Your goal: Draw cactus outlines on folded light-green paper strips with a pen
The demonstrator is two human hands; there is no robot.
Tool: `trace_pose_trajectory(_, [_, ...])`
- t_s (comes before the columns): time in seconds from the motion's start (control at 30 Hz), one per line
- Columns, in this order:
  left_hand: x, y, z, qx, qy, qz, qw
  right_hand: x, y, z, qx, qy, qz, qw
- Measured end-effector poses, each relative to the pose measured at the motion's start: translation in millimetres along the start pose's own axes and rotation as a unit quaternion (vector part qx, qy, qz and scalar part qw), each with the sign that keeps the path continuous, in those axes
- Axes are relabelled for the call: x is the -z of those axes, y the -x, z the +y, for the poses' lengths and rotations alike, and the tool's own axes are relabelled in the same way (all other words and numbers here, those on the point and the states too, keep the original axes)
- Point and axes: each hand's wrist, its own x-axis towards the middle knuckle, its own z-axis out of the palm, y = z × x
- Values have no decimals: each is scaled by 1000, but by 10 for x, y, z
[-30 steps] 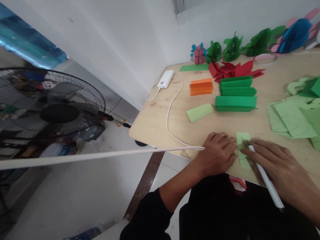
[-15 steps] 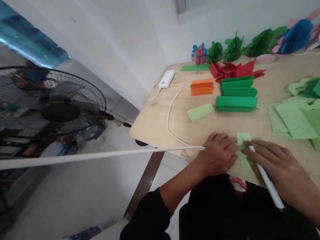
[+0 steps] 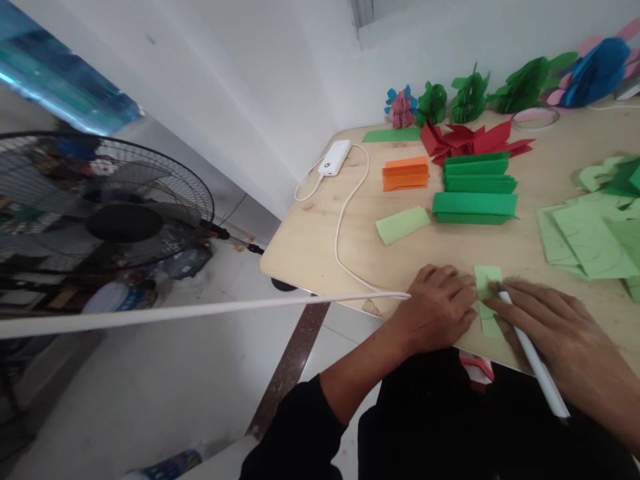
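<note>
A small light green paper strip (image 3: 489, 320) with faint drawn lines lies at the table's near edge. My left hand (image 3: 439, 310) rests on the table with curled fingers, its fingertips at the strip's left edge; whether they grip anything is hidden. My right hand (image 3: 560, 333) lies over the strip's right side, with a white pen (image 3: 537, 363) held between its fingers, the dark tip pointing up and left. Further back are a folded light green paper (image 3: 403, 225), a folded orange paper (image 3: 405, 174) and folded green papers (image 3: 474, 208).
Light green sheets (image 3: 593, 240) are piled at the right. Red paper pieces (image 3: 470, 141), a tape roll (image 3: 535, 119) and paper figures (image 3: 470, 97) stand further back. A white power bank (image 3: 335, 158) trails a cable. A fan (image 3: 125, 223) stands left.
</note>
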Motion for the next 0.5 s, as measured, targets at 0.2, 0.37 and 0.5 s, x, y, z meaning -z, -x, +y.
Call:
trace_pose_trajectory(0.2, [-10, 4, -1, -2, -8, -3, 1000, 11, -20, -4, 16, 20, -2, 1000])
trace_pose_trajectory(0.37, [-9, 9, -2, -3, -10, -6, 1000, -6, 3, 1, 8, 15, -7, 1000])
trace_pose_trajectory(0.5, [-17, 10, -4, -3, -11, -11, 1000, -23, 30, 11, -9, -2, -10, 1000])
